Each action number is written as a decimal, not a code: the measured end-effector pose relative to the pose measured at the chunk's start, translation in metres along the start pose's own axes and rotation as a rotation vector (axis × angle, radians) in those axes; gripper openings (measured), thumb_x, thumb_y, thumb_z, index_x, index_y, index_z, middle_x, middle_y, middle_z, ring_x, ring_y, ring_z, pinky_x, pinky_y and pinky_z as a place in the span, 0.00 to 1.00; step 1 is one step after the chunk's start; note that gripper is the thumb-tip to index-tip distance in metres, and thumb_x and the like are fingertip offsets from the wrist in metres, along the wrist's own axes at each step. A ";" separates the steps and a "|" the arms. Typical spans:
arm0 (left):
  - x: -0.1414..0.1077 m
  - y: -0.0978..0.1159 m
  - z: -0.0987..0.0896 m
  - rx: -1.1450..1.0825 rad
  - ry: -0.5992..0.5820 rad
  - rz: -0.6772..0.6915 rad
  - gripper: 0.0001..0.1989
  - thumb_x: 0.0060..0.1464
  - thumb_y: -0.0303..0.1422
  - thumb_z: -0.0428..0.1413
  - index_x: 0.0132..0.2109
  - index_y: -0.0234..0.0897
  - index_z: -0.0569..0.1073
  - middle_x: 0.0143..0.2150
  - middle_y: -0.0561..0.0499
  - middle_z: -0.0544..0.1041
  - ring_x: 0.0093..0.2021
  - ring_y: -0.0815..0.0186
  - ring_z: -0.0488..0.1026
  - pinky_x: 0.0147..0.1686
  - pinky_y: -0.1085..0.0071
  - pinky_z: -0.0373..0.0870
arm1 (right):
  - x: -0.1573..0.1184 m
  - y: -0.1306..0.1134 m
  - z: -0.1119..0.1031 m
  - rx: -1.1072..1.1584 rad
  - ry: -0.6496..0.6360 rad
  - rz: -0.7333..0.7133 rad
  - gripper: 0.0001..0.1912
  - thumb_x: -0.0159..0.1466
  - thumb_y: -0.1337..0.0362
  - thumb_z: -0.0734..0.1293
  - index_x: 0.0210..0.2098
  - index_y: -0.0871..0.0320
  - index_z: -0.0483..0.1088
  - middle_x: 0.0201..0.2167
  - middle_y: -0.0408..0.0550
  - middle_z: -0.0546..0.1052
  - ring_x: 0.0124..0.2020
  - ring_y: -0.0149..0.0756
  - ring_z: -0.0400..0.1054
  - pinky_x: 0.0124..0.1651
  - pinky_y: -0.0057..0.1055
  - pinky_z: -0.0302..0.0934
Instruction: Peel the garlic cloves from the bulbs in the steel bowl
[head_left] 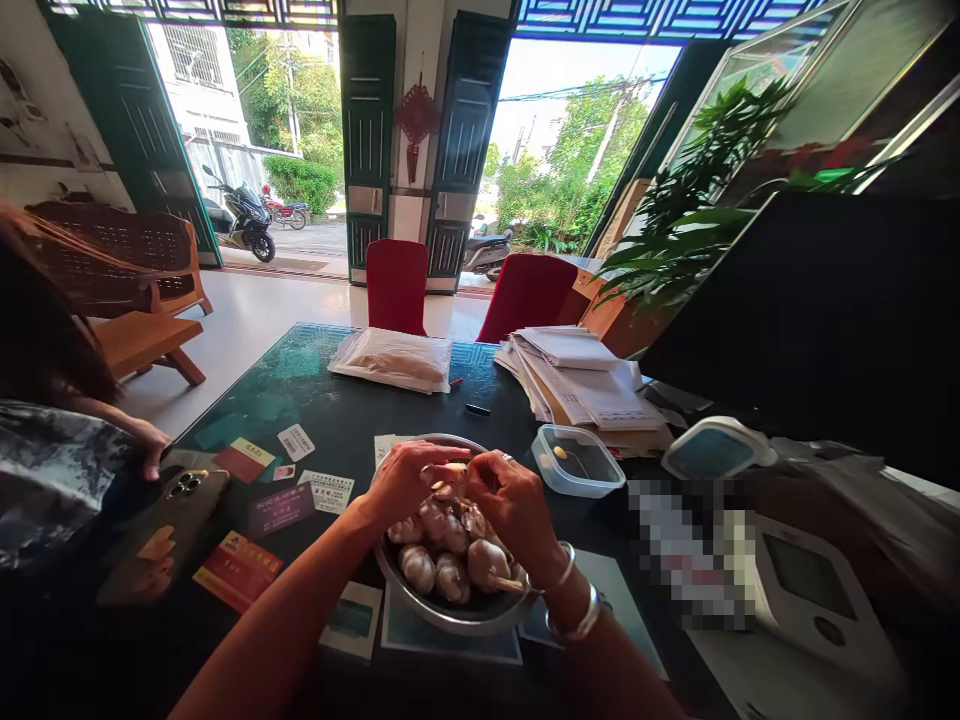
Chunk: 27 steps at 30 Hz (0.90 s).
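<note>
A round metal bowl (450, 622) stands on the dark table, filled with whole garlic bulbs (451, 578) in their papery skins. Over its far side, my left hand (409, 487) pinches a piece of garlic (444, 474) between closed fingers. My right hand (517, 505), with bangles on the wrist, meets it from the other side, its fingertips closed at the same piece. Whether that piece is a single clove or part of a bulb is hard to tell. Beyond my right hand sits a clear plastic container (596, 484) with a few pale cloves (559, 453) in it.
Papers (585, 385) are stacked behind the container, near a dark screen (817, 290). A packed plastic bag (394, 358) lies at the far edge. Cards and a phone (169, 530) lie left, beside a seated person's hand (150, 445). A blood-pressure monitor (814, 580) is right.
</note>
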<state>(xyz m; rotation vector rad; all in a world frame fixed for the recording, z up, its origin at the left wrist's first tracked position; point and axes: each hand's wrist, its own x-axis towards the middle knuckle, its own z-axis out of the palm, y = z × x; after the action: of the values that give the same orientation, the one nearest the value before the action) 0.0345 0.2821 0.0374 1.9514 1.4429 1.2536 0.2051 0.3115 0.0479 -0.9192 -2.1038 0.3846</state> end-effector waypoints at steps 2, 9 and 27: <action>0.000 0.000 0.000 -0.038 -0.008 0.011 0.13 0.54 0.26 0.54 0.44 0.42 0.80 0.37 0.50 0.80 0.37 0.65 0.75 0.40 0.71 0.69 | 0.000 0.001 0.000 0.010 -0.017 0.038 0.06 0.61 0.67 0.62 0.27 0.58 0.67 0.24 0.43 0.72 0.25 0.32 0.65 0.31 0.28 0.57; 0.002 -0.001 -0.001 -0.179 -0.016 -0.051 0.10 0.54 0.27 0.52 0.37 0.36 0.79 0.37 0.49 0.77 0.38 0.66 0.73 0.40 0.72 0.67 | -0.002 0.001 0.004 -0.007 -0.068 0.050 0.07 0.61 0.66 0.63 0.26 0.58 0.68 0.23 0.42 0.72 0.25 0.32 0.65 0.31 0.28 0.56; 0.005 0.002 0.001 -0.753 0.065 -0.350 0.10 0.50 0.37 0.56 0.35 0.33 0.70 0.25 0.56 0.67 0.24 0.75 0.60 0.25 0.77 0.56 | 0.001 0.010 0.001 -0.467 -0.219 0.125 0.09 0.62 0.68 0.60 0.26 0.58 0.68 0.27 0.46 0.74 0.30 0.36 0.68 0.31 0.29 0.53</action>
<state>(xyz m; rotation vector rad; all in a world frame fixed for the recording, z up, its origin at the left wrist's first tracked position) 0.0365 0.2855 0.0407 1.1196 1.0487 1.4193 0.2082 0.3189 0.0423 -1.3322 -2.3948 0.0518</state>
